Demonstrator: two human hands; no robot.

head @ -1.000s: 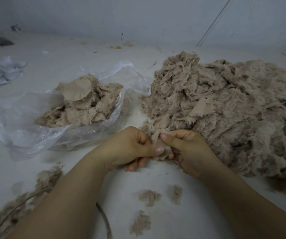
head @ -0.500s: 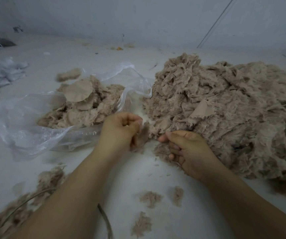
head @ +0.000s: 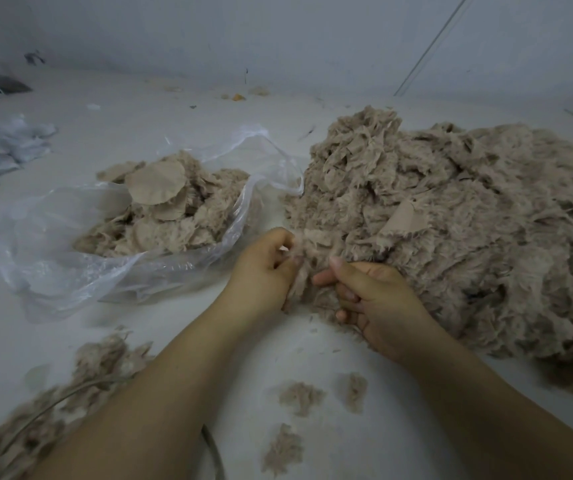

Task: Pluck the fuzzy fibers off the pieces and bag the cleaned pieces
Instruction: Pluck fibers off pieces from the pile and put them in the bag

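Gripping 1 fuzzy piece (head: 307, 258) at the big pile's (head: 458, 230) 8 o'clock edge, your left hand (head: 266, 268) curls around it; your right hand (head: 370, 294) pinches its fibers. The plastic bag (head: 70, 258) of cleaned pieces (head: 160, 209) lies at 10 o'clock.

Bare forearms and hands

Two forearms enter from the bottom edge, both uncovered with no sleeves showing (any cuff would lie outside the picture). The left hand (head: 264, 268) and right hand (head: 378, 299) wear nothing. Fingernails (head: 335, 262) are short and plain.
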